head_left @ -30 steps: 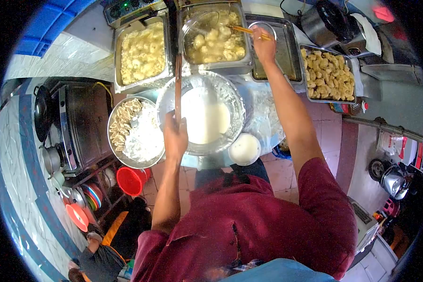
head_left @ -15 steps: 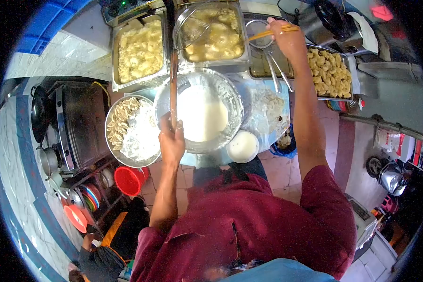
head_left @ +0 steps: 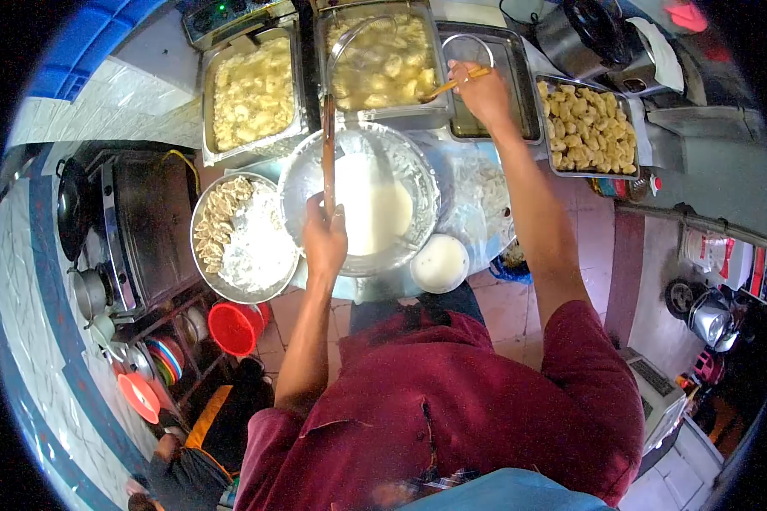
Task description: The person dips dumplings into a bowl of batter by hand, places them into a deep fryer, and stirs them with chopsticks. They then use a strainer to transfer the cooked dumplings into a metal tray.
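My left hand (head_left: 325,243) is closed around the long wooden handle (head_left: 329,153) of a wire skimmer (head_left: 337,64). That handle crosses above a big bowl of white batter (head_left: 383,200), and the skimmer's round head is in the right fryer (head_left: 379,111). Pinched in my right hand (head_left: 484,95) are wooden chopsticks (head_left: 448,86), their tips at the fryer's right side. Pale, battered pieces (head_left: 396,66) float in the oil there. Left of the batter, a metal bowl (head_left: 245,298) holds sliced pieces (head_left: 217,213) and white flour (head_left: 257,247).
The left fryer (head_left: 298,128) is full of frying pieces. A dark tray (head_left: 494,126) with a round strainer (head_left: 486,51) lies right of the fryers; beyond it stands a tray of fried pieces (head_left: 592,128). A small white bowl (head_left: 441,265) sits nearby. Another person (head_left: 183,468) is at lower left.
My left hand has shifted slightly right and forward with the skimmer. My right hand has moved left and nearer to me, bringing the chopsticks to the fryer's near right corner.
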Motion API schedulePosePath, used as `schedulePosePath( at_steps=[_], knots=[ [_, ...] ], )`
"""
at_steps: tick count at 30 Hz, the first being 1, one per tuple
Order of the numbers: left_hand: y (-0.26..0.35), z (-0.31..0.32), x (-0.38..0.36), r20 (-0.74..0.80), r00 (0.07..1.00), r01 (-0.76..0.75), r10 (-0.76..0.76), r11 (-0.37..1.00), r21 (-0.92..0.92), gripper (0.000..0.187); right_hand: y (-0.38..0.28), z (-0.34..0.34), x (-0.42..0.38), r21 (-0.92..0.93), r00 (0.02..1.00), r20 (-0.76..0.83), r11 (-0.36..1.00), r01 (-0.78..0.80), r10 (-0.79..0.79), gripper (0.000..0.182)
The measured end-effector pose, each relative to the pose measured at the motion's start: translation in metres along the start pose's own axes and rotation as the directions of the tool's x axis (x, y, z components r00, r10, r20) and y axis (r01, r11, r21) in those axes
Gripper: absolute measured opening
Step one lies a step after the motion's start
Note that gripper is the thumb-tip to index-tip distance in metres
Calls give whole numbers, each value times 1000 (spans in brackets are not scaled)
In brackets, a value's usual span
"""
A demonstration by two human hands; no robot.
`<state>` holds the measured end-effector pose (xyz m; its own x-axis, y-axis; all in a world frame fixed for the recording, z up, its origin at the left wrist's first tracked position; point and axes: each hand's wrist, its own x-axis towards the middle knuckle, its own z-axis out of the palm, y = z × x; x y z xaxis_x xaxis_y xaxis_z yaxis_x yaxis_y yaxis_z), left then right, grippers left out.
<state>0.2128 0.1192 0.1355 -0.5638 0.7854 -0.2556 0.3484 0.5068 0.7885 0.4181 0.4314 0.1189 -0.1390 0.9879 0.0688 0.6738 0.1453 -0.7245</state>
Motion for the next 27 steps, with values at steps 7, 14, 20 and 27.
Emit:
schedulePosePath(
  at_steps=[7,14,20,27],
  knots=[
    [6,-7,5,-57,998,-41,39,998,-39,35,15,17,-8,215,999,-40,976,25,-17,39],
    [16,-19,0,-119,989,-94,83,991,-97,38,-14,1,-20,440,998,-64,897,39,-12,33],
    [-4,-11,2,-86,990,-115,109,991,-69,36,-31,-5,-46,513,981,143,857,37,-128,33],
    [13,-2,4,13,1000,-6,5,999,36,33,-10,20,-44,464,968,161,881,99,-193,33]
  ],
)
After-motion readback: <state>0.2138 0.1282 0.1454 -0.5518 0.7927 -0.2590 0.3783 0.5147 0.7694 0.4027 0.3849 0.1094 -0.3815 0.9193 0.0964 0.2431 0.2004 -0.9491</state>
